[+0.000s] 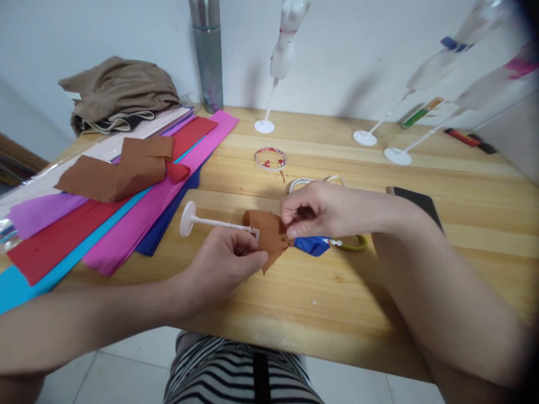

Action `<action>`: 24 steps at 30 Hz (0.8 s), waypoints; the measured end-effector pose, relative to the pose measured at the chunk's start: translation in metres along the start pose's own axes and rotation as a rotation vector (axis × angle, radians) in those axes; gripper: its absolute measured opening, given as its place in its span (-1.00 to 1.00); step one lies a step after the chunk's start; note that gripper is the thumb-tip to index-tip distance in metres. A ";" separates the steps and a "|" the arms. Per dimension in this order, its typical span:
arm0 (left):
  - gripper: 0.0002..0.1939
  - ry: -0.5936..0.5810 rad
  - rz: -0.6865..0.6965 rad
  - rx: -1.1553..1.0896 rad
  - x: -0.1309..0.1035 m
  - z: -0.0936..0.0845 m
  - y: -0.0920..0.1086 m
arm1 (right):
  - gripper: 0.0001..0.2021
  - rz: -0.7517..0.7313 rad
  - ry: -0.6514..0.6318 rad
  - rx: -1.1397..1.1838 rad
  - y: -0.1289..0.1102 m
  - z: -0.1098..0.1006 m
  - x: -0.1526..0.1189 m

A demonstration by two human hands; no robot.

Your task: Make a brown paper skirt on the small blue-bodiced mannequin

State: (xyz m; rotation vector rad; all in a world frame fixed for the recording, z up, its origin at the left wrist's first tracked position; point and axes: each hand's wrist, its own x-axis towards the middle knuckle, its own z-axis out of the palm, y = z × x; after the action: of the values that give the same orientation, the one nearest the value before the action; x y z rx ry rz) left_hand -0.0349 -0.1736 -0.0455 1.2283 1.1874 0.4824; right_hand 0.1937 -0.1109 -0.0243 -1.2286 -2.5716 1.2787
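Note:
A small dress form lies on its side at the middle of the table, its white stand (219, 224) pointing left. Brown paper (269, 230) wraps its lower part, and blue paper (312, 246) covers the part to the right. My left hand (231, 255) is closed at the lower left edge of the brown paper, beside the stand's rod; what its fingertips pinch is too small to name. My right hand (306, 210) has its fingers curled together at the gathered edge between brown and blue. Anything between those fingers is hidden.
Coloured paper strips (126, 235) and a brown piece (126, 171) lie at left, near folded cloth (122, 92) and a bottle (208, 67). Upright forms (284, 56) stand behind. A pin box (270, 159), tape roll (356, 243) and phone (416, 205) surround my right hand.

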 end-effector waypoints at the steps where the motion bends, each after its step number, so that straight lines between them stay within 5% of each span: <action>1: -0.65 0.006 0.025 0.021 0.000 0.000 0.000 | -0.84 0.034 -0.041 -0.026 -0.001 0.000 -0.002; 9: -0.75 -0.010 0.028 -0.001 0.004 -0.007 0.001 | -0.84 0.161 -0.081 -0.227 -0.008 0.003 -0.008; 15: -0.71 -0.013 0.178 0.019 0.012 -0.010 -0.004 | -0.93 0.166 -0.064 -0.289 -0.013 0.002 -0.007; 21: -0.70 -0.028 0.297 0.174 0.014 -0.013 -0.015 | -0.90 -0.020 0.432 -0.165 -0.011 0.009 0.010; 24: -0.68 0.001 0.385 0.281 0.011 -0.012 -0.015 | -0.86 -0.141 0.481 -0.080 -0.006 0.017 0.022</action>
State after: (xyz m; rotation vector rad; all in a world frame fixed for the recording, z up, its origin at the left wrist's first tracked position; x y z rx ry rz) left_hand -0.0456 -0.1643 -0.0628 1.7141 1.0441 0.6131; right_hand 0.1690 -0.1103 -0.0382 -1.1659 -2.3220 0.7457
